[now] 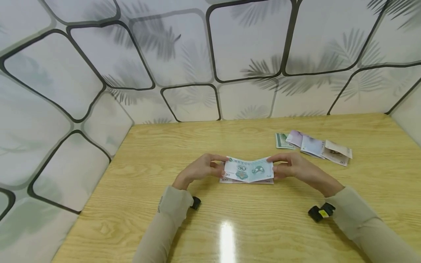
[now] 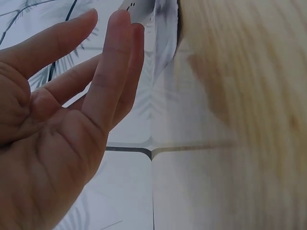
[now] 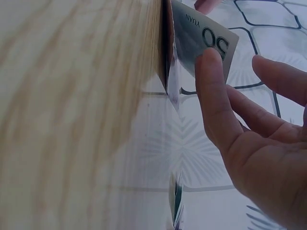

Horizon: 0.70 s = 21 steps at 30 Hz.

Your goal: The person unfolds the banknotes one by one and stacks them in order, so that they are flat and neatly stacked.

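A pale green 50-yuan banknote [image 1: 248, 170], creased down its middle, is held by its two ends in the head view. My left hand [image 1: 200, 168] grips its left end and my right hand [image 1: 294, 168] its right end. Beneath it lies a pinkish 100 banknote [image 1: 245, 182], mostly covered, with its front edge showing. In the right wrist view the 50-yuan banknote [image 3: 204, 36] slants up off the table, with a fingertip against its printed face. Only a bit of paper [image 2: 165, 38] shows past the left fingers in the left wrist view.
To the right, behind my right hand, several folded banknotes lie overlapping in a row: a green one [image 1: 283, 141], a purple one [image 1: 295, 138], a bluish one [image 1: 311, 145] and a brownish 20 [image 1: 336, 152]. A patterned wall [image 1: 248, 98] borders the wooden table [image 1: 158, 142].
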Available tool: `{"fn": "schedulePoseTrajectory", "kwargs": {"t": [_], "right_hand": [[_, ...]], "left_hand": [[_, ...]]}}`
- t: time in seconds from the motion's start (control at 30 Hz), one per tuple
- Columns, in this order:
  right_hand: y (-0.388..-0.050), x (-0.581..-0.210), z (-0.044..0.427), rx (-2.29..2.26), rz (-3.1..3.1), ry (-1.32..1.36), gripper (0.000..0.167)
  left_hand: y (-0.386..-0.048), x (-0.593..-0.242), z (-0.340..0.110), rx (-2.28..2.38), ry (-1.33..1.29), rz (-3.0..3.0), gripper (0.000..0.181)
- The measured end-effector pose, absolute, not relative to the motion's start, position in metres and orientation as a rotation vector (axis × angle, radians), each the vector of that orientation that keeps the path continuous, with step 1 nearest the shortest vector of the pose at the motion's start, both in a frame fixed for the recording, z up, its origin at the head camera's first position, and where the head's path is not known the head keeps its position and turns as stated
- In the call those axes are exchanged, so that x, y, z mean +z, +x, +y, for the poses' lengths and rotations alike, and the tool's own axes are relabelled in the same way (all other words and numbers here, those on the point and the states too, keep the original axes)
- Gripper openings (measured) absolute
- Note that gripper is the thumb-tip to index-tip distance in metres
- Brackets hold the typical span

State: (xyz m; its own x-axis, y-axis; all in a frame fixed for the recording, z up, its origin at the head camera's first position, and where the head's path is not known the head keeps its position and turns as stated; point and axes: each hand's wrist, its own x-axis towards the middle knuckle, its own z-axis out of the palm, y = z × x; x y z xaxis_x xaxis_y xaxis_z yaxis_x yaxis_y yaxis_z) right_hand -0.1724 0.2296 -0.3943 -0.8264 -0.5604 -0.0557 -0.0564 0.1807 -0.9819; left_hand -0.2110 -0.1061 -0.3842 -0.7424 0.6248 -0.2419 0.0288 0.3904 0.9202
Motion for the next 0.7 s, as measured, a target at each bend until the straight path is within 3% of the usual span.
{"fn": "schedulePoseTrajectory", "kwargs": {"t": [0.7], "right_hand": [[-0.166, -0.380, 0.264, -1.585, 2.227, -0.545, 0.044]], "left_hand": [[-0.212, -0.367, -0.119, 1.248, 0.570, 2.178, 0.044]]}}
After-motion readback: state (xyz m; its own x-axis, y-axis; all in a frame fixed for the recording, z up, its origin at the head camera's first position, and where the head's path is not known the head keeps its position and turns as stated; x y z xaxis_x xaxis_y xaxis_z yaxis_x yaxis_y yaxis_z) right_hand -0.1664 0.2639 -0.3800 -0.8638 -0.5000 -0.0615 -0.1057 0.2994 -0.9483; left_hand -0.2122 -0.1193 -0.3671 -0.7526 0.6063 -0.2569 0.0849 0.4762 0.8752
